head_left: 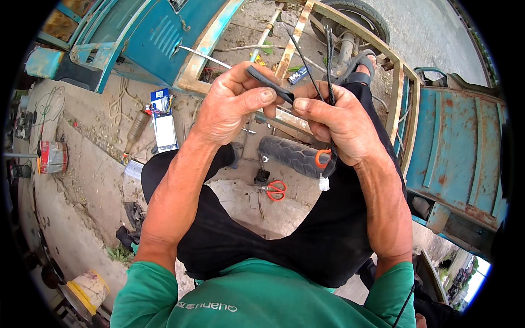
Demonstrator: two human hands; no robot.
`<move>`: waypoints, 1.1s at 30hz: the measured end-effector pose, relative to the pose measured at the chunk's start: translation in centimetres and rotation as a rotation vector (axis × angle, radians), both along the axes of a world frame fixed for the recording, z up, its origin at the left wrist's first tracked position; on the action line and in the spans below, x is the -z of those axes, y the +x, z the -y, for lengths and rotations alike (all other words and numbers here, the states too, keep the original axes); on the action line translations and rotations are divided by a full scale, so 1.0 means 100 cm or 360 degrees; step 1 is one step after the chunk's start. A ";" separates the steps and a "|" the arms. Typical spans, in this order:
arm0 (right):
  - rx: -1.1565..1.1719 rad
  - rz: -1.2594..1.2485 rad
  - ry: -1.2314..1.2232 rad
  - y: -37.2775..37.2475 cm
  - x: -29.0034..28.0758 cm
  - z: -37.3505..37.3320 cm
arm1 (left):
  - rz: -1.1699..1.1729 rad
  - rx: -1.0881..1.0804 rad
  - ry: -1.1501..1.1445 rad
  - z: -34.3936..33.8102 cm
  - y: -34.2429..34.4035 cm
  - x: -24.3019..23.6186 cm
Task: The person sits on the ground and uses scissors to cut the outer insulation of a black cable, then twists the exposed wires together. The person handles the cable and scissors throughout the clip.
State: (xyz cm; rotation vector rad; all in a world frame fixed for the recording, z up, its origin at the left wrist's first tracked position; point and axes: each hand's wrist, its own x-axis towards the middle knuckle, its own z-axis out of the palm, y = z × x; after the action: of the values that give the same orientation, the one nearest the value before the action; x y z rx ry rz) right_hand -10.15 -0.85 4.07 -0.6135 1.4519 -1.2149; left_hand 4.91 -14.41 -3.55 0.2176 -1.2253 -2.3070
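In front of me my left hand (pixel 232 101) pinches a length of black tubing (pixel 262 79) between thumb and fingers. My right hand (pixel 342 117) pinches its other end, where dark wire strands meet it. Black cables (pixel 330 63) rise from between the right fingers, their far ends loose. Below the right palm hang a black lead with a white connector (pixel 324 183) and an orange ring (pixel 322 158); what the ring belongs to is unclear. Red-handled scissors (pixel 275 191) lie on the ground between my legs, beside a small black part (pixel 261 176).
A rusty vehicle frame (pixel 295 41) with a wheel (pixel 355 22) stands ahead. Blue metal panels rise at left (pixel 158 41) and right (pixel 459 150). A loose tyre (pixel 290 156) lies below my hands. Leftward are a blue-and-white box (pixel 164 123), a red can (pixel 53 157) and a bucket (pixel 87 292).
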 end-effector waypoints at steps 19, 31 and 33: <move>0.0432 -0.0009 -0.0175 -0.014 -0.004 -0.011 | 0.1425 0.1372 -0.1344 -0.097 0.029 0.214; 0.0441 0.0130 -0.0219 -0.044 -0.001 -0.030 | 0.2375 0.1055 -0.1324 -0.168 0.080 0.434; 0.0434 0.0208 -0.0281 -0.049 0.006 -0.034 | 0.2399 0.1059 -0.1289 -0.175 0.079 0.445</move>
State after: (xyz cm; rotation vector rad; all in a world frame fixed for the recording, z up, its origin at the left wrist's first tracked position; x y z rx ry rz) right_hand -15.00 2.54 3.50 -0.4533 1.3573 -1.5800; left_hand 12.77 3.14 -48.10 1.5853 -3.1582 -1.5719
